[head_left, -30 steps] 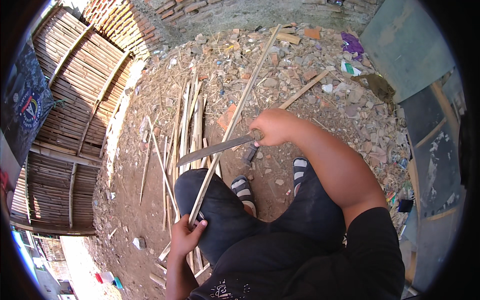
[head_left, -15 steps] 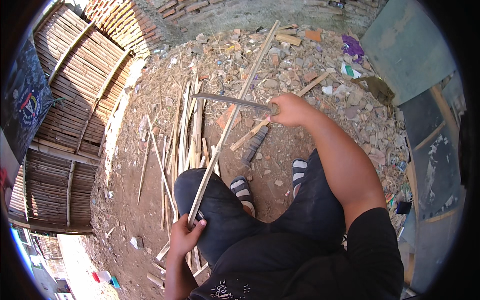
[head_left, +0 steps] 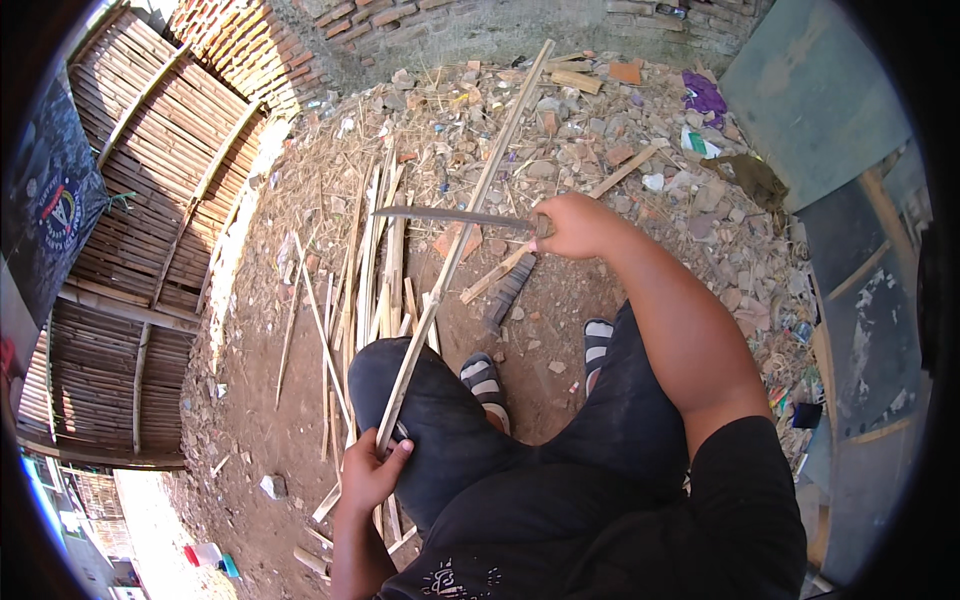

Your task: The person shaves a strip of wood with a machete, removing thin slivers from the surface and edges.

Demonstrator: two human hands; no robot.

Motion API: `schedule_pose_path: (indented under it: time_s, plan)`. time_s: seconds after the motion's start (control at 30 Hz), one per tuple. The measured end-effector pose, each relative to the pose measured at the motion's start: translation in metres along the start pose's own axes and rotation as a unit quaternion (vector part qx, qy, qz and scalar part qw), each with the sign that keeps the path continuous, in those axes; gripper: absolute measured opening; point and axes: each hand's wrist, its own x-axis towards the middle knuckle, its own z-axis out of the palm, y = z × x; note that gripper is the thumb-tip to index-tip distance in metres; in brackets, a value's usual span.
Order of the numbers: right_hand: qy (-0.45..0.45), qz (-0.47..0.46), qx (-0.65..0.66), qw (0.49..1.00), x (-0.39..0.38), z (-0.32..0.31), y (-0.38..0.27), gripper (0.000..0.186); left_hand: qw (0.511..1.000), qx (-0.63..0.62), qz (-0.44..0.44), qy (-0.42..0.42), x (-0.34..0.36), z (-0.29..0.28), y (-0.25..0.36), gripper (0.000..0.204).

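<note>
My left hand [head_left: 370, 472] is closed around the near end of a long, pale bamboo strip [head_left: 425, 325] beside my left knee. The strip slants away to the far right, above the ground. My right hand [head_left: 578, 226] grips the handle of a machete [head_left: 430, 212], mostly hidden by my fingers. Its dark blade points left and crosses the strip near mid-length; whether it touches or only passes above cannot be made out. A ribbed dark grey block-like piece [head_left: 511, 293] lies on the dirt below my right hand.
Several long strips [head_left: 372, 270] lie heaped left of my knees. Another wooden strip [head_left: 625, 172] rests on rubble beyond my right hand. A bamboo wall [head_left: 165, 150] stands left, a brick wall [head_left: 400, 30] at the back, and grey panels [head_left: 815, 100] at right.
The machete's blade has swung so its tip sits slightly nearer me and further left, lying more level. My right hand shifted a little left. The left hand and strip hardly moved.
</note>
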Motion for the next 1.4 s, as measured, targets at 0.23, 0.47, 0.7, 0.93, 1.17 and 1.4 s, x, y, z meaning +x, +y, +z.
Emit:
schedule_pose_path:
  time_s: [0.23,0.47,0.7,0.93,1.17,1.4]
  plan:
    - [0.029,0.022,0.045,0.998,0.001,0.0,0.009,0.054,1.0,-0.005,-0.018,-0.002,-0.002,0.0,0.013,0.033]
    - [-0.117,-0.122,-0.042,0.985,-0.005,0.019,-0.035,0.046,1.0,0.011,-0.014,-0.004,-0.001,-0.002,0.007,0.033]
    - [-0.056,-0.071,0.022,0.996,-0.001,0.005,0.006,0.051,1.0,0.002,-0.011,0.001,-0.001,0.001,0.009,0.033]
    - [-0.013,-0.01,0.038,0.999,0.003,0.005,0.01,0.053,1.0,0.002,-0.007,-0.001,0.0,-0.001,-0.004,0.033]
    - [-0.127,-0.146,-0.009,0.981,-0.007,0.02,-0.04,0.054,0.998,-0.064,0.001,0.001,0.001,0.003,-0.008,0.032]
    - [-0.071,-0.054,0.047,0.995,0.001,0.005,0.007,0.055,1.0,-0.014,-0.002,-0.002,0.0,0.0,0.004,0.031]
